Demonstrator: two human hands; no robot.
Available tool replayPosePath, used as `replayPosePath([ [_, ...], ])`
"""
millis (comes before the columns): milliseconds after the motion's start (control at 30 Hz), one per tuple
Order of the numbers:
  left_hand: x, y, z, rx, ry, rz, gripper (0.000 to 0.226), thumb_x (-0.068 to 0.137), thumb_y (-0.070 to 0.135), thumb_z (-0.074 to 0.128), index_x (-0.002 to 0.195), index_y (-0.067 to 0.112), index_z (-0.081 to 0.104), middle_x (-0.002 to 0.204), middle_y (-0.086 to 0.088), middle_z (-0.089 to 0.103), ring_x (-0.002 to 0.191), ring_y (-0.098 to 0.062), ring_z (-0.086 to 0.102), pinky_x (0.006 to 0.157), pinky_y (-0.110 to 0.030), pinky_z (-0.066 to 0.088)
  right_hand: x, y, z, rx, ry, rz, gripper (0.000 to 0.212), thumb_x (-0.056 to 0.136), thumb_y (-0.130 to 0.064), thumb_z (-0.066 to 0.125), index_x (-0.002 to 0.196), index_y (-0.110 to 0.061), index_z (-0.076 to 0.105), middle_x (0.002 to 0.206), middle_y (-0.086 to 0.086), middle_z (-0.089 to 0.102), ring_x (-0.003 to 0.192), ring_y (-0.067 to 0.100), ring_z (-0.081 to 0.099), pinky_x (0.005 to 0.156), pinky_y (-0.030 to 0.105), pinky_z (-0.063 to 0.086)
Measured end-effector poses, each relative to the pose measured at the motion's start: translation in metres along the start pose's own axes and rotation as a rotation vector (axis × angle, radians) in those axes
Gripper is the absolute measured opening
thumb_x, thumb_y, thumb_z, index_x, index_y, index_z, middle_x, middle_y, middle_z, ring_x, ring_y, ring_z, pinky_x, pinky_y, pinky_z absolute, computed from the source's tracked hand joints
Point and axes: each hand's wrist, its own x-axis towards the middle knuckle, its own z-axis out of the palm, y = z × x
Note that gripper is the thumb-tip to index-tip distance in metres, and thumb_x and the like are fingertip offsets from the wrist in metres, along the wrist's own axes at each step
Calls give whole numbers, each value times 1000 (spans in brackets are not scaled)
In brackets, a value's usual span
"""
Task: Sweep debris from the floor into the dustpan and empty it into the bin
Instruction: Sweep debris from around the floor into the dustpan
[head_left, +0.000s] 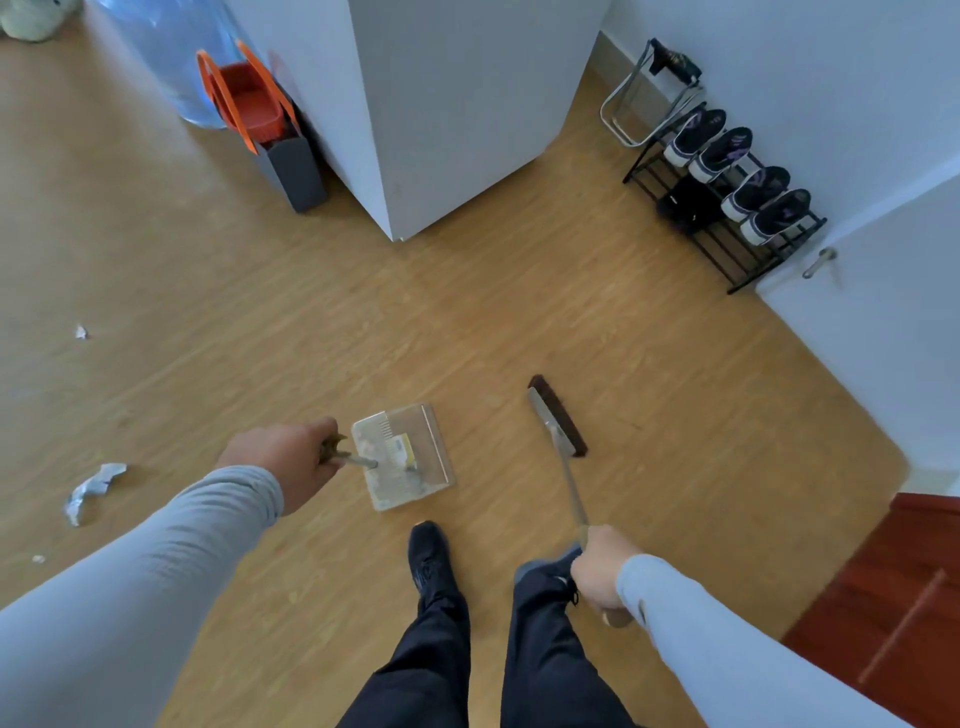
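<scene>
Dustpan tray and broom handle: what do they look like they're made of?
Dustpan: pale, looks like translucent plastic, with a slim silvery metal-looking stem. Broom: handle grey with a dull sheen, probably metal; bristles dark brown, fibre unclear.

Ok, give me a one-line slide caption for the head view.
Left hand holds dustpan, right hand holds broom; paper scraps lie unswept at left.
</scene>
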Motion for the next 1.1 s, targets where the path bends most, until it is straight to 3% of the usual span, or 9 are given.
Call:
replayPosePath([
  [67,5,0,1,1,2,0,16,90,59,48,92,44,47,71,20,58,56,-6,54,45,-22,38,-13,1,25,-45,-19,-80,48,93,-11,48,141,-6,48,105,8,56,89,27,58,87,36,55],
  [133,9,0,-1,-6,2,6,16,90,59,48,94,43,49,72,19,60,57,-7,56,46,-23,44,-31,7,33,-33,-84,-134,50,93,-12,47,142,-20,45,103,4,52,86,24,53,78,30,49],
  [233,11,0,-5,-16,-8,12,15,91,58,49,93,43,48,72,19,60,58,-8,58,46,-24,45,-51,23,11,156,-294,-58,38,97,-21,46,121,-49,38,81,1,53,58,19,49,59,29,42],
  [300,7,-2,-4,-15,-5,17,15,91,58,49,93,43,47,71,19,60,58,-7,57,45,-23,43,-55,45,-16,143,-303,-86,61,91,-19,53,137,-53,33,71,4,55,49,17,46,50,28,41],
  [367,0,-4,-4,1,-19,7,17,92,59,48,94,43,47,71,19,59,57,-7,57,44,-22,40,-62,66,-43,160,-275,-97,76,87,-17,59,150,-48,31,65,4,54,46,15,44,45,27,40],
  [567,-18,-12,-4,-68,10,23,18,94,58,44,94,40,49,74,18,58,62,-5,57,47,-24,40,-87,119,-56,355,-156,-34,79,85,-11,64,155,-34,34,59,7,56,40,18,42,40,28,38],
  [767,-13,-7,-8,-226,17,-131,14,94,53,52,97,39,51,76,16,60,64,-11,59,52,-26,46,-52,75,-61,372,40,-8,67,93,-7,46,155,-28,32,58,6,52,46,18,44,43,25,38],
  [933,0,6,-6,-296,13,-263,20,94,46,56,98,27,55,79,4,64,70,-19,62,66,-36,58,22,-20,-59,201,151,-59,49,97,-9,41,146,-13,43,89,9,59,74,29,59,55,32,49],
  [1100,4,12,-2,-219,9,-285,20,95,46,55,99,27,54,78,5,63,67,-17,60,58,-32,52,29,-66,-8,-115,63,-77,53,96,-7,42,149,-12,38,121,9,60,101,27,64,84,36,57],
])
